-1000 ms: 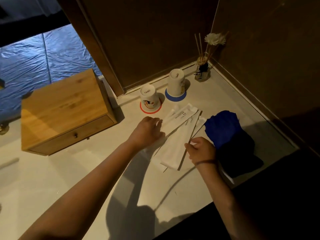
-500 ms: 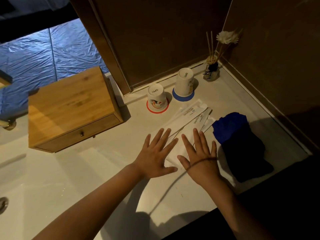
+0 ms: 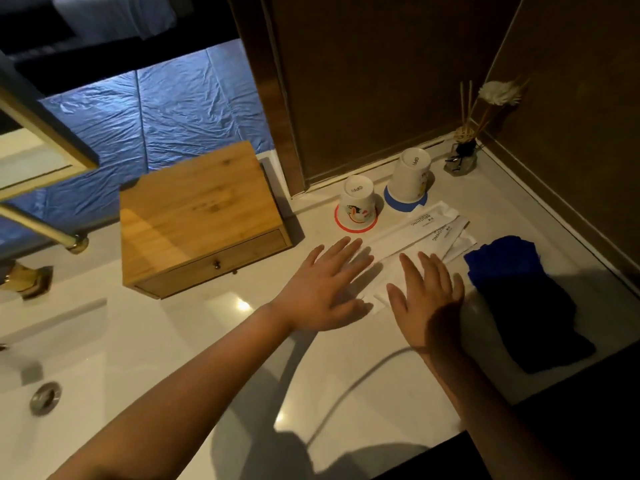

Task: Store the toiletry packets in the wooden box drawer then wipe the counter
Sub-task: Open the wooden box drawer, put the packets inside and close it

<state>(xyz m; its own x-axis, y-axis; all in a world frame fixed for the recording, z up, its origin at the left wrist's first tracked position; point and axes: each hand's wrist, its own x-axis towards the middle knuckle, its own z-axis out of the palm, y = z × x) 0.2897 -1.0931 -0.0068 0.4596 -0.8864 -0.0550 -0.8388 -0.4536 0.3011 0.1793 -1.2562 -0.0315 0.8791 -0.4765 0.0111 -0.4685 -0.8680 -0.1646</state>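
The desk (image 3: 214, 341) is glossy white. The wooden box (image 3: 197, 216) is honey-brown with visible grain and a small dark knob. The toiletry packets (image 3: 426, 230) are white with dark lettering. One white cup (image 3: 358, 202) sits on a red ring, the other (image 3: 412, 178) on a blue one. The cloth (image 3: 512, 271) is deep blue.

bare counter (image 3: 214, 327) before drawer (image 3: 221, 259)
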